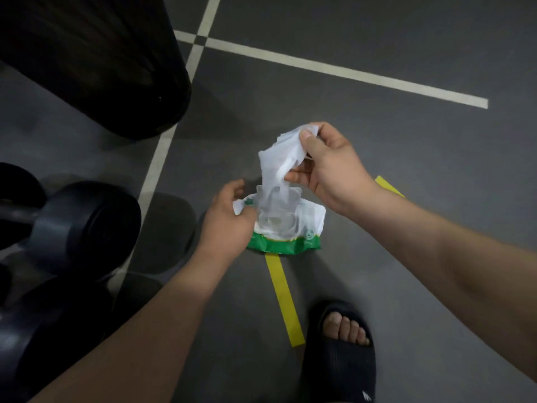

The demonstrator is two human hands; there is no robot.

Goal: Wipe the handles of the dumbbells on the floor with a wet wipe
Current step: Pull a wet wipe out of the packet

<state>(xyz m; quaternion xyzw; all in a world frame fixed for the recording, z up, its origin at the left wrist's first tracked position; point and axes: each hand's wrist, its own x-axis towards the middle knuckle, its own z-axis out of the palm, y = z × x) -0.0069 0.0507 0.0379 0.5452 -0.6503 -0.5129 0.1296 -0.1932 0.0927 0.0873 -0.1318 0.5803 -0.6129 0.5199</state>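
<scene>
Down on the grey floor [406, 175], black dumbbells [87, 225] lie at the left. The left grip [226, 223] holds the green-and-white wipe pack [286, 245] by its edge; the right grip [328, 170] pinches a white wet wipe [276, 161] rising from the pack's opening.

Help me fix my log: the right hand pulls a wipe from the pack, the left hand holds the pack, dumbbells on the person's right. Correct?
Not quite: the head view shows the dumbbells on the person's left, not right. The right hand does pull a wipe from the pack, which the left hand holds.
</scene>
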